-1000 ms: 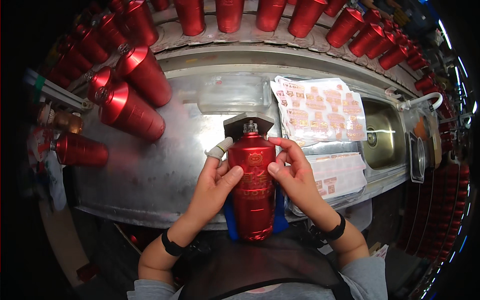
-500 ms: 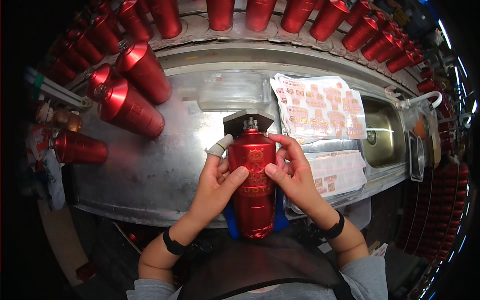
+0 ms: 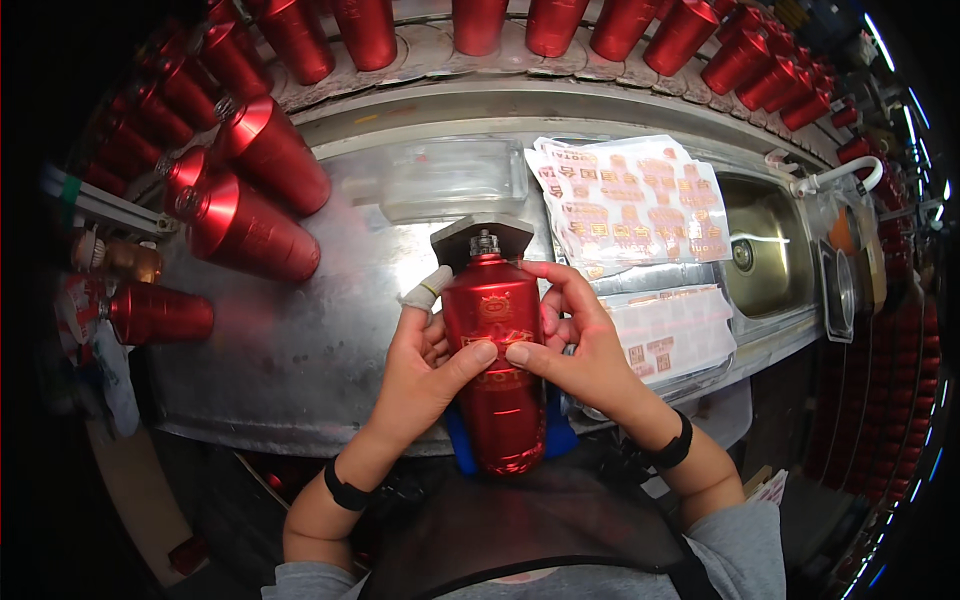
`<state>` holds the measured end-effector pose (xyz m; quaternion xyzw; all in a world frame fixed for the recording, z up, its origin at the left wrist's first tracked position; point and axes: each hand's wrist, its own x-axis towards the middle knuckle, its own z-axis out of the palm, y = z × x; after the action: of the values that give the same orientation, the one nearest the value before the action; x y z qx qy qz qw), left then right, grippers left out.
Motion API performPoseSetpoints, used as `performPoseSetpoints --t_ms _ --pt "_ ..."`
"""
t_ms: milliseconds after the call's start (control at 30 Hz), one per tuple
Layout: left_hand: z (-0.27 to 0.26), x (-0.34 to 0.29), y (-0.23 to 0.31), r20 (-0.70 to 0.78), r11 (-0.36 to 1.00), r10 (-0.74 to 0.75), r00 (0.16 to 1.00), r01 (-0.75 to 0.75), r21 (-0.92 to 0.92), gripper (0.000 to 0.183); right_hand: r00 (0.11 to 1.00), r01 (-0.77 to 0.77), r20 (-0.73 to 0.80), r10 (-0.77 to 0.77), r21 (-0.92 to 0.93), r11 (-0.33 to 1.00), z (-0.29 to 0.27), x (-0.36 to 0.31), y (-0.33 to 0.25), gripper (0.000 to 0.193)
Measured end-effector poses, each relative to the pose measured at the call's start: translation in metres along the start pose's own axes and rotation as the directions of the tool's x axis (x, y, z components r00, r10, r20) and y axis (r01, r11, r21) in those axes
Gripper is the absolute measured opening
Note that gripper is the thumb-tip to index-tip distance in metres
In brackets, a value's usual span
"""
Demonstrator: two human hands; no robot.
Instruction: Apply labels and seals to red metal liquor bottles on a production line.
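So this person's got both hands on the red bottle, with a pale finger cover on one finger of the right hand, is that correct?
Not quite. The head view shows the pale finger cover on the left hand, not the right hand. Both are indeed on the red bottle.

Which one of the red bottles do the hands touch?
The red bottle at the picture's centre; left hand and right hand touch it, no other.
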<state>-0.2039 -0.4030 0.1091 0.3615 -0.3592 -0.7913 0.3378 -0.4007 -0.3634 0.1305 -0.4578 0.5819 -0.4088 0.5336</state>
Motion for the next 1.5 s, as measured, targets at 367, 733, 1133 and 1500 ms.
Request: performPoseSetpoints --t_ms 367,733,1133,1500 --pt "0.025 -0.001 0.005 -0.096 0.976 0.147 0.984 -0.129 0.175 0.085 0.999 -0.034 0.006 0.034 0.315 0.948 -0.003 -0.001 0.010 0.056" --pt "0.026 0.000 0.002 -0.103 0.971 0.162 0.981 -0.139 0.195 0.082 0.999 -0.037 0.043 0.023 0.352 0.935 -0.007 -0.004 0.011 0.063" --pt "0.027 0.001 -0.003 -0.096 0.959 0.206 0.974 -0.182 0.217 0.080 0.992 0.121 0.013 -0.124 0.146 0.982 -0.006 -0.005 0.023 0.060" --pt "0.009 -0.023 -0.011 -0.010 1.000 0.019 1.000 -0.018 0.016 0.091 0.999 0.008 0.036 -0.015 0.190 0.982 -0.006 -0.022 0.018 0.073"
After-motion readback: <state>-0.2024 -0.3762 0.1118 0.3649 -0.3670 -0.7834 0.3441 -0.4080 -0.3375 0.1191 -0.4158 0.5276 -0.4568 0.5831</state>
